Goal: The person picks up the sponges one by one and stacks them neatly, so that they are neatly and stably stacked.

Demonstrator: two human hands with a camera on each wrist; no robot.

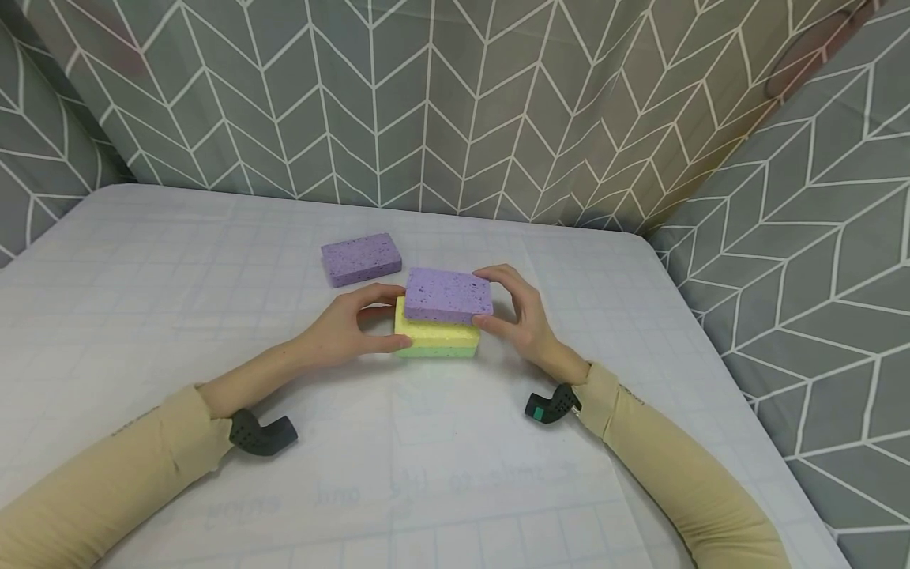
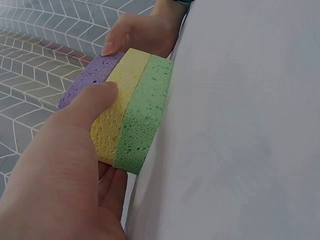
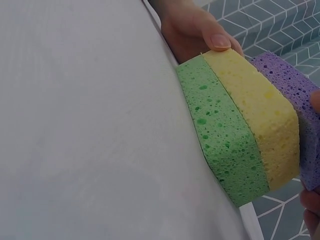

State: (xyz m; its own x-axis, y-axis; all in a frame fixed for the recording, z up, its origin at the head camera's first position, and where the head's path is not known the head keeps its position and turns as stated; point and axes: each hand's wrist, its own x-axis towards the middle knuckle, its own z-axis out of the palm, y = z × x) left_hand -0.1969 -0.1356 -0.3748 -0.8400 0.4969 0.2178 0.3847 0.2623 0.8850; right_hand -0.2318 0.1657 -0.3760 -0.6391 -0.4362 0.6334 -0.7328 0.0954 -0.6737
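Note:
In the head view a green sponge (image 1: 442,352) lies on the table with a yellow sponge (image 1: 434,333) on top of it. My left hand (image 1: 344,325) holds the yellow sponge at its left end, thumb in front and fingers behind. Above the yellow one is a purple sponge (image 1: 448,294), set a little back and to the right. My right hand (image 1: 524,318) pinches this purple sponge at its right end. The right wrist view shows the yellow sponge (image 3: 260,110) flush against the green sponge (image 3: 220,130); whether the purple sponge (image 3: 287,80) rests fully on it I cannot tell.
A second purple sponge (image 1: 361,259) lies flat on the table, behind and left of the stack. The table (image 1: 213,261) has a white cover with faint grid lines. Grey patterned curtains (image 1: 398,103) hang along the back and right edges.

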